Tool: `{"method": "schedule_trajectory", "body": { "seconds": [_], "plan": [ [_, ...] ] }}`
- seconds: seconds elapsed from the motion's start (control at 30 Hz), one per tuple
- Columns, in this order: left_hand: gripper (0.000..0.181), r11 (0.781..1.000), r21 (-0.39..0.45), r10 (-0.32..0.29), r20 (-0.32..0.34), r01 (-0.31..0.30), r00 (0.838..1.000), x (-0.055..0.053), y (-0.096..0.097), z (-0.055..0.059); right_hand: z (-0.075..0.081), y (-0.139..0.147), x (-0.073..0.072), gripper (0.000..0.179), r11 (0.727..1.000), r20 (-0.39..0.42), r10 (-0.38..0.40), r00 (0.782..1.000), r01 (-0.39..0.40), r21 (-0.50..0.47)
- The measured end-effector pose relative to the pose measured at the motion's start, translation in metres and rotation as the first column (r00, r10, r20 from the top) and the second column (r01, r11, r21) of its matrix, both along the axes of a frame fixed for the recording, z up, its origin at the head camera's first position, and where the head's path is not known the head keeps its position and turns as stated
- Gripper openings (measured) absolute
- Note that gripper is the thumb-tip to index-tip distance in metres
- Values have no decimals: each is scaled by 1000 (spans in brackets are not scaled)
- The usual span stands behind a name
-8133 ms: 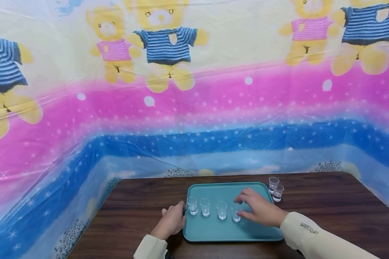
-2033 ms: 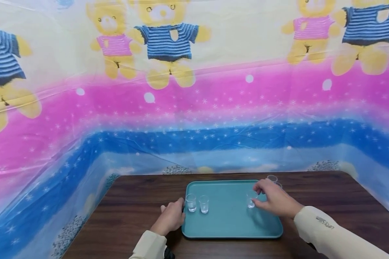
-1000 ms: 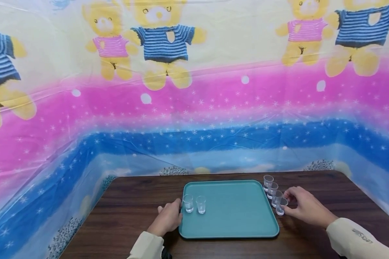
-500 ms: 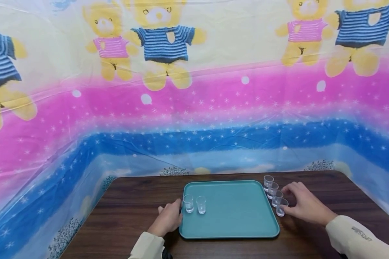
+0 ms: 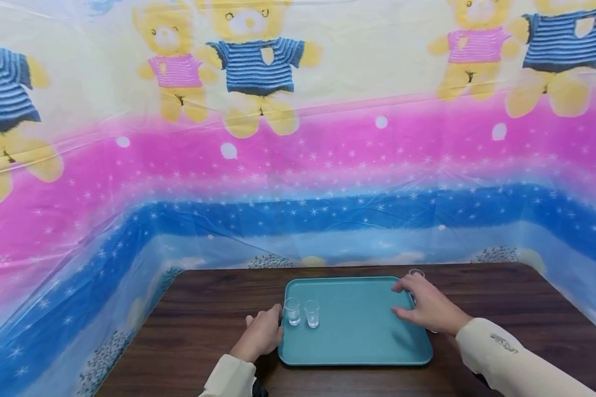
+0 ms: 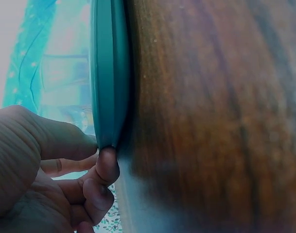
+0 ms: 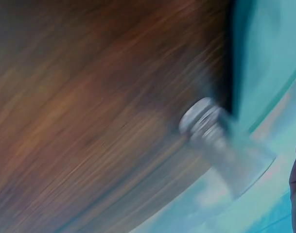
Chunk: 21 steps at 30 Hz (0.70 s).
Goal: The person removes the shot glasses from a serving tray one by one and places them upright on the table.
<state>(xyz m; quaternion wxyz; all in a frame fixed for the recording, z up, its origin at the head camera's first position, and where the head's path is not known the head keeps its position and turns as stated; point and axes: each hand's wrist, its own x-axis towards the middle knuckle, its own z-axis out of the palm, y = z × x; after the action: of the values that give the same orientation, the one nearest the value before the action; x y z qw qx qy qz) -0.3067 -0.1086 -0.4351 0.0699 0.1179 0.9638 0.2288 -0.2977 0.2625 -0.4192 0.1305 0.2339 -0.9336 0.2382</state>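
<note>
My left hand (image 5: 260,334) pinches the left edge of a teal tray (image 5: 357,336); in the left wrist view its thumb and forefinger (image 6: 107,162) meet at the rim. Two small clear shot glasses, one (image 5: 292,311) close to that edge and another (image 5: 312,314) just right of it, stand upright on the tray. Over the tray's right side hovers my right hand (image 5: 429,306), thumb and fingers apart with nothing between them. Behind it, the rim of a shot glass (image 5: 416,272) peeks out; the others there are mostly hidden. A blurred shot glass (image 7: 230,155) stands beside the tray in the right wrist view.
The tray lies on a dark wood-grain table (image 5: 203,309). A printed cloth (image 5: 328,215) with teddy bears and pink and blue bands hangs behind the table and around its sides.
Shot glasses have gone one after another from the tray to a row on the table at its right. My right hand has let go of the nearest one and moved left over the tray.
</note>
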Motion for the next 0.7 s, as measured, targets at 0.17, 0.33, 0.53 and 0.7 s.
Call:
{"method": "schedule_trajectory", "body": {
  "seconds": [0.17,0.33,0.53,0.7],
  "plan": [
    [18,1000,7,-4,3,4,1000,1,0,1,-2,-25,-7,35,999,3,50,999,-50,-15],
    [21,1000,11,-14,4,14,1000,2,-1,1,2,-57,-11,36,994,30,100,995,-99,-39],
    [23,1000,8,-14,-22,14,1000,2,-1,0,1,-94,-16,36,987,37,152,988,-149,-55],
    [25,1000,-8,15,-6,-15,1000,2,0,0,2,-118,-19,37,979,70,196,978,-191,-69]
  ]
}}
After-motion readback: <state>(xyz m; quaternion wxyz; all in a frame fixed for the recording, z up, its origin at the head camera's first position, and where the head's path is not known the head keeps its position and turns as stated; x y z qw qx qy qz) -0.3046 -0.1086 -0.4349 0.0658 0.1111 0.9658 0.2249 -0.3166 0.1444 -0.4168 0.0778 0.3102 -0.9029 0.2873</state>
